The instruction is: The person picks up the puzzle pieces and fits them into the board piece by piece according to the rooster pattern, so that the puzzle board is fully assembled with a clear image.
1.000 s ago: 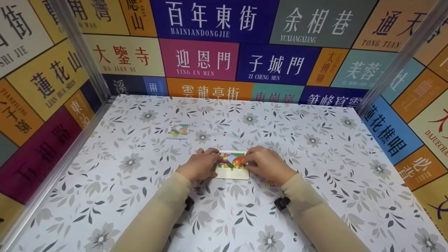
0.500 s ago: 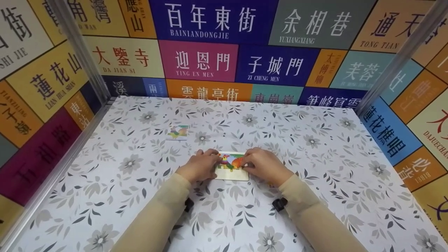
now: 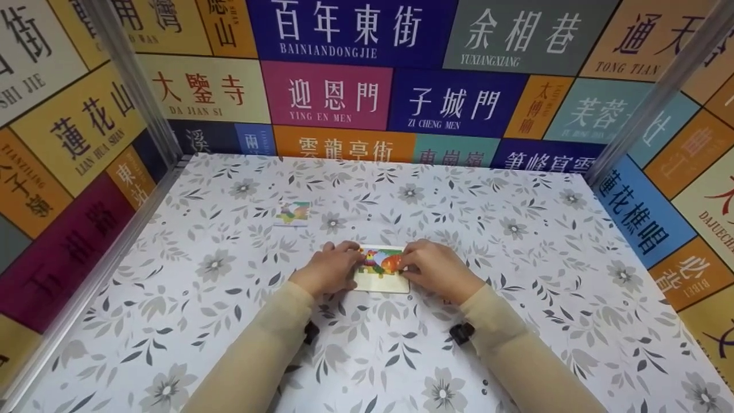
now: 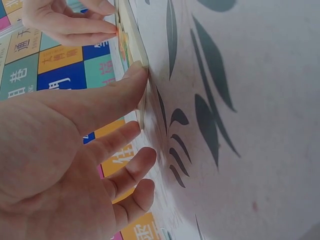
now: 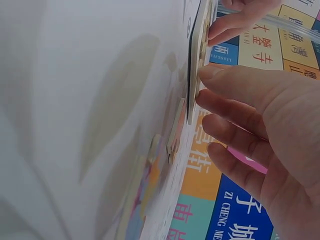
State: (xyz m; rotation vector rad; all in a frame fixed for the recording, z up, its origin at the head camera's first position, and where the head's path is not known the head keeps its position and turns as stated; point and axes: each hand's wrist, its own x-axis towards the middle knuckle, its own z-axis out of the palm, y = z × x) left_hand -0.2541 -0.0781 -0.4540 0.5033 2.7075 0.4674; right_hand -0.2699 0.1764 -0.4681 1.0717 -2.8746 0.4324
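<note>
A small jigsaw puzzle board point(image 3: 381, 284) lies on the table, its far part filled with bright picture pieces and its near strip bare and cream. My left hand point(image 3: 331, 269) grips the left end, thumb at the near edge and forefinger at the far corner. In the left wrist view, the other fingers of that left hand point(image 4: 75, 145) curve loosely past the board. My right hand point(image 3: 438, 269) pinches an orange puzzle piece point(image 3: 392, 263) at the board's right side. Thumb and forefinger of the right hand point(image 5: 265, 115) touch the board's top in the right wrist view, partly hiding the piece.
Loose puzzle pieces point(image 5: 140, 192) lie on the table beside the board, below the right hand. A square picture card point(image 3: 292, 213) rests farther back on the left. Flower-patterned cloth point(image 3: 367, 355) covers the table, and panels with lettering point(image 3: 332, 94) stand around its back and sides.
Both hands stay at the board, with the right fingertips shifting only slightly at its right side. A loose piece glimpsed beside the right wrist earlier is now hidden in the head view.
</note>
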